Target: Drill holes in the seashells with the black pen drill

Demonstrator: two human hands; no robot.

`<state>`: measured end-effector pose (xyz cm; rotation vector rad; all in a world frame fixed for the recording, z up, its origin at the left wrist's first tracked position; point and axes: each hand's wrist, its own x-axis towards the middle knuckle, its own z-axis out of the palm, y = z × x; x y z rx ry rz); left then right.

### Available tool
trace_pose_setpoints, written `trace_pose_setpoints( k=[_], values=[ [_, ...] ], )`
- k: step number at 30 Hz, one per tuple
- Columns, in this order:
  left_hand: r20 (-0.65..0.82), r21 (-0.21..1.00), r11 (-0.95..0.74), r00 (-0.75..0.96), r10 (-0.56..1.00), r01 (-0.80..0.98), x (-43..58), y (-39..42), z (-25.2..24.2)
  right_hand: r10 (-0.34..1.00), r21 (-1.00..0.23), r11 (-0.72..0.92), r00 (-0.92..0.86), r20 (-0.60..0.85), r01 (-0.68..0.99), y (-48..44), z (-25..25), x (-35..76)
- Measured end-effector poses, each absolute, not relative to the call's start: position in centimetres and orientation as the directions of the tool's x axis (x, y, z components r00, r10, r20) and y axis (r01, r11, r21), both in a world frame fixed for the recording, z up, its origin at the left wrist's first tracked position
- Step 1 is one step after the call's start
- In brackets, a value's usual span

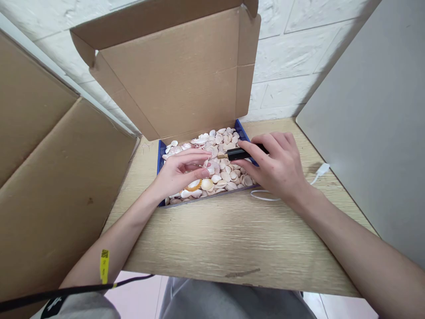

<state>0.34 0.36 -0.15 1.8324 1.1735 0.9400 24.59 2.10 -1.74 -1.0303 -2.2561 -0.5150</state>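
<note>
My right hand (279, 161) grips a small black pen drill (238, 153), whose brass chuck points left over the shells. Facing that tip, my left hand (182, 170) pinches a pale seashell (206, 164) between thumb and fingers. Whether the drill touches this shell, I cannot make out. Below both hands lies a blue-sided cardboard box (160, 161), filled with white, cream and pinkish seashells (229, 176). Near its front left, an orange-yellow ring-like piece (193, 185) rests among them.
The box's brown lid (175, 71) stands raised against the white brick wall (299, 48). A white cable (265, 195) with a plug lies right of the box on the wooden table (206, 239). Cardboard (59, 168) borders the left, a grey panel (372, 115) the right.
</note>
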Motion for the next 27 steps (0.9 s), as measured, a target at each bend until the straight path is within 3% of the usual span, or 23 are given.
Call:
trace_pose_setpoints(
  k=[4, 13, 27],
  values=[
    [0.110, 0.889, -0.224, 0.286, 0.952, 0.400, 0.3, 0.3, 0.0, 0.564, 0.080, 0.629, -0.525, 0.637, 0.773, 2.1, -1.8, 24.6],
    [0.119, 0.923, -0.211, 0.283, 0.952, 0.321, 0.3, 0.5, -0.4, 0.711, -0.039, 0.560, -0.457, 0.534, 0.827, 2.0, -2.3, 24.0],
    [0.034, 0.951, -0.116, 0.277, 0.960, 0.287, 0.4, 0.3, -0.7, 0.560, 0.196, 0.636, -0.622, 0.548, 0.746, 2.4, -0.9, 25.3]
  ],
)
